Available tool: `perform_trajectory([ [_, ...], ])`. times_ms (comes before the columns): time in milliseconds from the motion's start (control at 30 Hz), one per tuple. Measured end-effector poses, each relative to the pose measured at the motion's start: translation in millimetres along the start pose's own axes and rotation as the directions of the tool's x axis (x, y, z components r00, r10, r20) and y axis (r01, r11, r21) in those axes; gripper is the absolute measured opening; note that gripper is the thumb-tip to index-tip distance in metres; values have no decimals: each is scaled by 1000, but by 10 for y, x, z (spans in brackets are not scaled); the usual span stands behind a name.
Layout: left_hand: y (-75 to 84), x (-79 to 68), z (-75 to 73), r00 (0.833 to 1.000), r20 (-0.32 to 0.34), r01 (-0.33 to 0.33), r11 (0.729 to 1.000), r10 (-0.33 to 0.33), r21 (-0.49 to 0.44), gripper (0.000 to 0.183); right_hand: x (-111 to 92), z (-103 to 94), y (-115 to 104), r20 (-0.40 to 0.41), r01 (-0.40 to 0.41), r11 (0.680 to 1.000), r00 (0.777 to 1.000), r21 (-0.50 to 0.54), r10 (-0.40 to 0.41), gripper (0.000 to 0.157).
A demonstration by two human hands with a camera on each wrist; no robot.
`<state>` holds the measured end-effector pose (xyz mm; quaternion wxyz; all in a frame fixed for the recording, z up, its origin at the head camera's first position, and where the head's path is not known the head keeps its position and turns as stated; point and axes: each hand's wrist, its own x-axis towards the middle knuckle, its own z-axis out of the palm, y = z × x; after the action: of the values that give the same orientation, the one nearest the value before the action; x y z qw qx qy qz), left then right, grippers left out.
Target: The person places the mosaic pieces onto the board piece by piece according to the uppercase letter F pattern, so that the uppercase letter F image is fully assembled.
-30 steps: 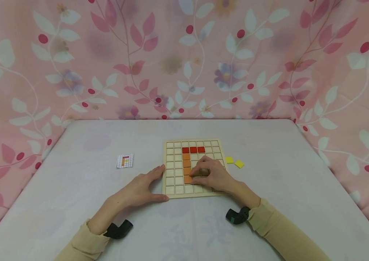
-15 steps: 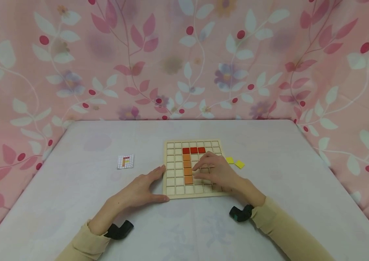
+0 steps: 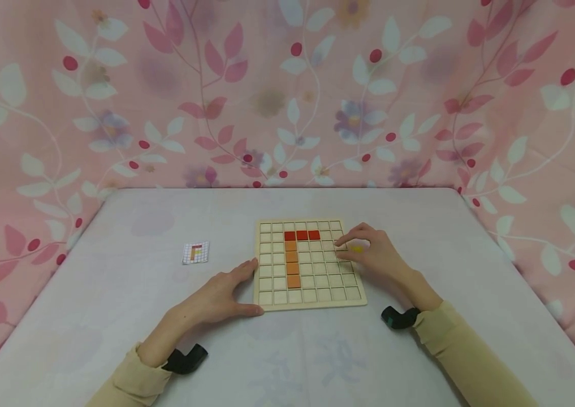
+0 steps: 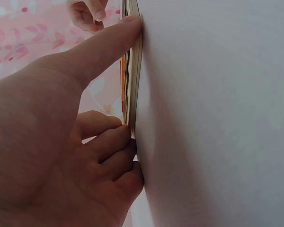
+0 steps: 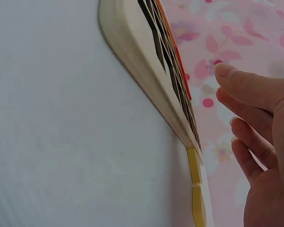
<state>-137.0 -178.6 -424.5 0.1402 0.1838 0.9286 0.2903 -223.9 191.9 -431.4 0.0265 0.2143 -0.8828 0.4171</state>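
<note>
A wooden grid board point(image 3: 321, 281) lies on the table. Red square tiles point(image 3: 302, 235) form a short row in it, and a column of orange square tiles point(image 3: 293, 268) runs down from the row's left end. My left hand point(image 3: 218, 297) rests against the board's front left corner, thumb at the front edge and fingertips along the left side. Over the board's right edge hovers my right hand point(image 3: 380, 257), its fingers relaxed and holding nothing. Beneath it sits a yellow tile point(image 3: 357, 249), partly hidden; the right wrist view shows two yellow tiles point(image 5: 194, 165) beside the board.
To the board's left lies a small paper card point(image 3: 195, 252) printed with a coloured grid pattern. The white-covered table point(image 3: 287, 356) spreads around the board. A pink floral cloth point(image 3: 267, 85) hangs behind it.
My right hand has lifted off the lowest orange tile and moved right, over the board's right edge by the yellow tiles. The left hand has stayed at the corner.
</note>
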Motion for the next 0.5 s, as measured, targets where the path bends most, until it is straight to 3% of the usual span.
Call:
perform_trajectory([
  [500, 6, -2, 2, 1000, -9, -12, 1000, 12, 11, 103, -73, -314, 332, -37, -184, 983, 982, -3, 184, 28],
])
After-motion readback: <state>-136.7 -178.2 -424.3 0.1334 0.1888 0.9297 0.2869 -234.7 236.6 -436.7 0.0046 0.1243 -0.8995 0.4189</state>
